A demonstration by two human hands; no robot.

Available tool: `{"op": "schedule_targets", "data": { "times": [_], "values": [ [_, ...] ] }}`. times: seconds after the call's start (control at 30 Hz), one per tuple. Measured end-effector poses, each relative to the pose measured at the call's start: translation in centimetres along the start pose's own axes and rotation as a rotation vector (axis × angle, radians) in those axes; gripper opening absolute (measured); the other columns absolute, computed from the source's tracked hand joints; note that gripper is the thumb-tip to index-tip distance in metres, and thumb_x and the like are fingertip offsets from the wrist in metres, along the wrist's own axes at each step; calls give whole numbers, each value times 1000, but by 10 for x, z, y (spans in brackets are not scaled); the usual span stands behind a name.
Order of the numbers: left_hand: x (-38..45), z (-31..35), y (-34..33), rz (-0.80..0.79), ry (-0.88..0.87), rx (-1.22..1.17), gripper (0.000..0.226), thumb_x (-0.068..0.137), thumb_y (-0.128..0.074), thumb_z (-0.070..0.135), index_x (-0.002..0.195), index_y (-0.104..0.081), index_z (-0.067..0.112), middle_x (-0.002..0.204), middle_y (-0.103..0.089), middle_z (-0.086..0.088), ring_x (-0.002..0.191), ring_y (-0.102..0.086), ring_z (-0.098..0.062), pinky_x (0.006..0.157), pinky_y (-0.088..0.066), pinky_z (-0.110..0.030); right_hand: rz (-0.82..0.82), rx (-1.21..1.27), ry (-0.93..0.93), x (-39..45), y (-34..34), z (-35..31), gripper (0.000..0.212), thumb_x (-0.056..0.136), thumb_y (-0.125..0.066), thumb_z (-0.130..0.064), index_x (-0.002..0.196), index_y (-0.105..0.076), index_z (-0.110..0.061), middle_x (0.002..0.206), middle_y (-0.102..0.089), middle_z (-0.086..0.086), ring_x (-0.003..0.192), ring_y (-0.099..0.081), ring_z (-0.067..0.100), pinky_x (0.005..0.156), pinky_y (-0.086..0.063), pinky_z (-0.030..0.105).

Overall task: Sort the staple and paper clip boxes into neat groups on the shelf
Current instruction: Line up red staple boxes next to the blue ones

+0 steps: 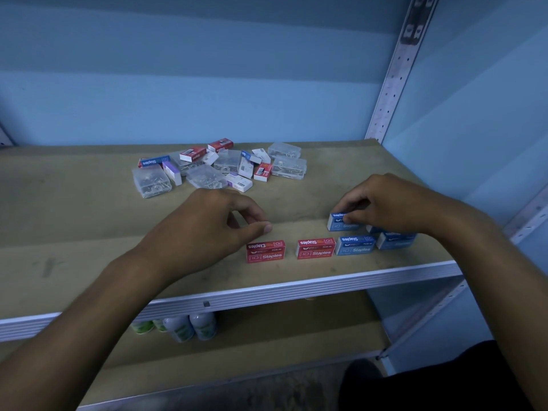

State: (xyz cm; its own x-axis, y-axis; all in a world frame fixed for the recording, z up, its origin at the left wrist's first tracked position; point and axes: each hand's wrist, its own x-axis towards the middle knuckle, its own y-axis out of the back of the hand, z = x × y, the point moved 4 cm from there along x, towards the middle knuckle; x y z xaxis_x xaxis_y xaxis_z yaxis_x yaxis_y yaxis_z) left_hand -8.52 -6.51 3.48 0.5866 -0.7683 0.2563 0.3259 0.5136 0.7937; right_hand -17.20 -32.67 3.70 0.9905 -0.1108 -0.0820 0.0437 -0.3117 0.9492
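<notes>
Brown board made up the shelf in front of me, edged with a white metal rail and held by a perforated upright at the right. Toward the back lay a jumbled heap of clear paper clip boxes mixed with red, blue and white staple boxes. Near the front edge stood a short row: one red staple box a little apart on the left, a second red box touching a blue staple box, then another blue one at the right end. My left hand hovered just behind the lone red box, fingers loosely curled and holding nothing. My right hand pinched a blue box set behind the row, thumb and fingertips on its top. On the lower shelf stood some small bottles.
</notes>
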Motion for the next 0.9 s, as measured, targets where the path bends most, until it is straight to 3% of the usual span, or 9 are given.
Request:
{"op": "schedule_targets", "data": {
  "times": [0.1, 0.3, 0.47, 0.53, 0.67, 0.73, 0.9],
  "values": [
    [0, -1, 2, 1, -2, 8, 23, 80, -63, 53, 92, -74, 38, 85, -69, 26, 76, -63, 1, 71, -55, -26, 1, -4, -4, -1, 0, 1, 22, 90, -73, -19, 104, -80, -35, 96, -75, -22, 86, -62, -16, 68, -43, 1],
    [-1, -3, 5, 21, 0, 16, 19, 80, -64, 52, 90, -74, 39, 85, -69, 25, 75, -64, 0, 71, -54, -24, -1, 34, -26, -4, 0, 1, 23, 90, -72, -21, 98, -79, -41, 80, -69, -38, 80, -65, -13, 67, -46, 3],
    [-1, -6, 8, 27, 16, 18, 17, 82, -65, 49, 91, -74, 37, 87, -70, 24, 75, -64, 0, 70, -53, -21, 20, 17, -4, -8, 2, -3, 22, 89, -72, -31, 107, -77, -42, 91, -67, -36, 91, -59, -22, 73, -39, -2],
    [-1, -9, 10, 42, 33, 23, 16, 83, -66, 48, 89, -74, 36, 86, -70, 24, 74, -64, 0, 68, -51, -18, 38, 40, 0, -7, 3, -7, 22, 90, -70, -31, 108, -76, -42, 97, -69, -33, 93, -60, -19, 74, -40, -2],
    [2, -21, 15, 58, 55, 58, 13, 85, -66, 44, 88, -73, 33, 87, -70, 23, 73, -64, -2, 67, -50, -16, 89, 75, -2, 2, 2, -23, 23, 93, -66, -28, 109, -74, -43, 108, -71, -25, 99, -64, -7, 92, -49, 20],
    [5, -32, 17, 61, 64, 117, 13, 85, -66, 42, 91, -73, 32, 92, -69, 20, 76, -63, 0, 69, -48, -15, 112, 101, 15, 10, -1, -32, 26, 93, -64, -24, 111, -74, -40, 111, -71, -22, 101, -63, -5, 95, -49, 24],
    [10, -64, 22, 93, 121, 269, 30, 83, -69, 38, 112, -67, 30, 115, -63, 9, 99, -56, -10, 88, -44, -23, 113, 98, 48, 37, -12, -57, 33, 93, -64, -27, 123, -66, -39, 130, -63, -13, 110, -55, 1, 92, -40, 21]
  ]
}}
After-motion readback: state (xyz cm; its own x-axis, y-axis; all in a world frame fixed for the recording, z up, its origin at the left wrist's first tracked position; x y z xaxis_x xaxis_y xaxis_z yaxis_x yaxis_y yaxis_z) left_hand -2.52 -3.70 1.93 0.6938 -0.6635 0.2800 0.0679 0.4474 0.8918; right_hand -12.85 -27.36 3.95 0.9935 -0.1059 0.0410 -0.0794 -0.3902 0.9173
